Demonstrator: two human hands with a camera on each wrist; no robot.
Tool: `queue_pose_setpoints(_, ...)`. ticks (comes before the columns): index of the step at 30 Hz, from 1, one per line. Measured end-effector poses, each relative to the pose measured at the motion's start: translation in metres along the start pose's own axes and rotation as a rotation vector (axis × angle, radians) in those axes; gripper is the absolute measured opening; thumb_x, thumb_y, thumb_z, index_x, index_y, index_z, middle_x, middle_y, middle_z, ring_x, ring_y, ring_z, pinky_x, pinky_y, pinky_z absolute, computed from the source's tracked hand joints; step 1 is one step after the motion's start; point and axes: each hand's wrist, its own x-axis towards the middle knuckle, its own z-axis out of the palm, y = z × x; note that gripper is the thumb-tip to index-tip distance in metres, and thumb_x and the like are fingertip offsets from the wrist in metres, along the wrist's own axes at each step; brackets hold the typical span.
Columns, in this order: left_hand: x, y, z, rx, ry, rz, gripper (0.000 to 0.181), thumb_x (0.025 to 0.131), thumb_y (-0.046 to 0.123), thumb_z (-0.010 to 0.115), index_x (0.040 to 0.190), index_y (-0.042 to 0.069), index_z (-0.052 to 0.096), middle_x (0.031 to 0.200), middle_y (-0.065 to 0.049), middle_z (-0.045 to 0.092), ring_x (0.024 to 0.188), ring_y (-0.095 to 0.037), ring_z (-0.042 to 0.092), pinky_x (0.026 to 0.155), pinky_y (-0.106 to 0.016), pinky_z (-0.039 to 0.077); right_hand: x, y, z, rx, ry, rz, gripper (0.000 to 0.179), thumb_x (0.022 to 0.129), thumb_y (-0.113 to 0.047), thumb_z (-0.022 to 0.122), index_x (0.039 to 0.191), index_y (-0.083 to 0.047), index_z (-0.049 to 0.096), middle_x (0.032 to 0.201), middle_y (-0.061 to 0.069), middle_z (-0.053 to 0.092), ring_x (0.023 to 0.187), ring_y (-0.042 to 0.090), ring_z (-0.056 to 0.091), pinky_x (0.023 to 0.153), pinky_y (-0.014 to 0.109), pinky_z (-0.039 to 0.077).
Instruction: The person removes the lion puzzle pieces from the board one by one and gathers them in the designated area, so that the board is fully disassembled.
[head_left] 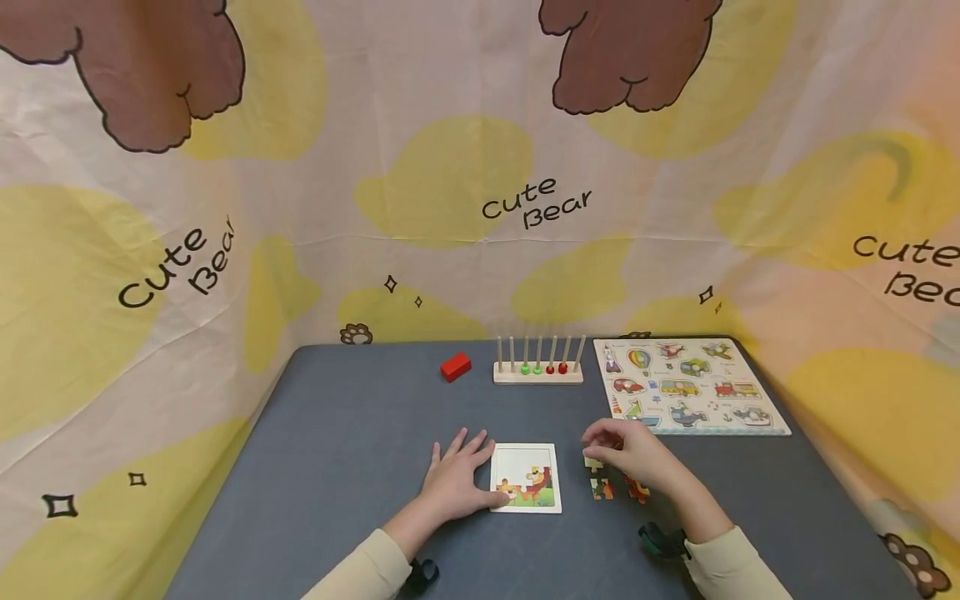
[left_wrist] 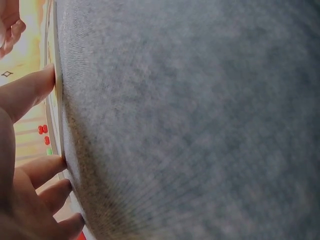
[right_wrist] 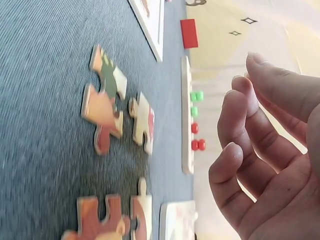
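A square white-framed jigsaw puzzle (head_left: 526, 477) lies on the table, with picture pieces fitted along its lower part. My left hand (head_left: 454, 485) is spread at its left side, the thumb resting on the lower left corner. In the left wrist view the thumb (left_wrist: 31, 91) touches the frame's edge. My right hand (head_left: 633, 454) hovers over loose jigsaw pieces, fingers loosely bent and nothing visible between them. One piece (head_left: 602, 489) lies below the hand, a pale piece (right_wrist: 144, 122) beside it. A brown piece (right_wrist: 102, 217) lies nearer the wrist, partly cut off.
Behind the hands, a wooden peg rack (head_left: 537, 373) holds green and red beads. To its left lies a red block (head_left: 456, 367). A large picture board (head_left: 690, 387) with vehicles takes up the back right of the grey table (head_left: 337, 433). Printed cloth (head_left: 450, 192) hangs behind.
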Motion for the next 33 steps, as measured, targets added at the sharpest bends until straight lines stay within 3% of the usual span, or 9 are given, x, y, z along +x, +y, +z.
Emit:
queue_pose_setpoints(25, -0.001, 0.000, 0.000, 0.004, 0.003, 0.001, 0.093, 0.075, 0.065, 0.076, 0.152, 0.020, 0.049, 0.162, -0.002, 0.038, 0.155, -0.035, 0.020, 0.117, -0.073, 0.008, 0.028, -0.014, 0.031, 0.025, -0.091, -0.027, 0.015, 0.093, -0.022, 0.074, 0.104, -0.011, 0.074, 0.090, -0.006, 0.069, 0.078, 0.009, 0.061, 0.069, 0.024, 0.052)
queue_pose_setpoints(33, 0.000, 0.001, 0.000, 0.010, -0.002, -0.008, 0.093, 0.075, 0.066, 0.076, 0.152, 0.020, 0.048, 0.162, -0.002, 0.038, 0.155, -0.035, 0.019, 0.117, -0.073, 0.008, 0.035, -0.014, 0.041, 0.011, -0.123, -0.053, 0.017, 0.091, -0.019, 0.076, 0.104, -0.008, 0.074, 0.088, -0.005, 0.069, 0.075, 0.010, 0.058, 0.064, 0.023, 0.049)
